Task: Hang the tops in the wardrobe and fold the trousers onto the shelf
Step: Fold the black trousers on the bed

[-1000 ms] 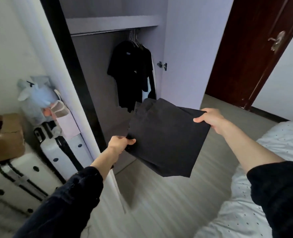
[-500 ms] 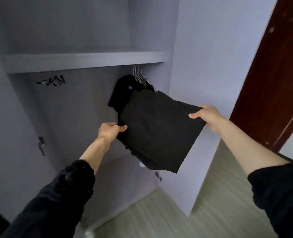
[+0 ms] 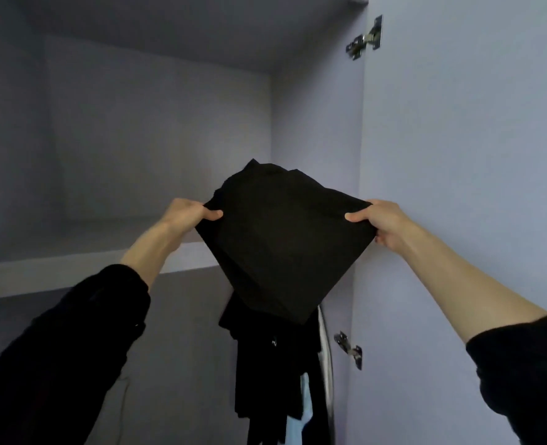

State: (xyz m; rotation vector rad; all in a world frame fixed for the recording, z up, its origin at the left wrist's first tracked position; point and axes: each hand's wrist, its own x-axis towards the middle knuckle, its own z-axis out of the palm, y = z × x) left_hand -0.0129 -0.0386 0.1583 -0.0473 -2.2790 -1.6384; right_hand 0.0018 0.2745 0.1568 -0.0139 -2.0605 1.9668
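Observation:
Folded black trousers (image 3: pixel 285 239) hang in the air in front of the wardrobe, at the height of the upper shelf (image 3: pixel 73 268). My left hand (image 3: pixel 185 216) grips their left corner, thumb on top. My right hand (image 3: pixel 383 224) grips the right corner in the same way. The far corner of the trousers reaches over the shelf's front edge; the near corner droops below it. Under the shelf, dark tops (image 3: pixel 275 374) hang at the right side of the wardrobe, partly hidden by the trousers.
The open wardrobe door (image 3: pixel 458 155) stands close on the right, with hinges (image 3: pixel 365 38) at top and bottom. The wardrobe's back wall (image 3: pixel 137 139) and ceiling close the shelf space. A light garment (image 3: pixel 304 393) shows among the dark tops.
Both hands have lifted the folded trousers from chest height up to shelf level, and my view has tilted upward into the upper compartment.

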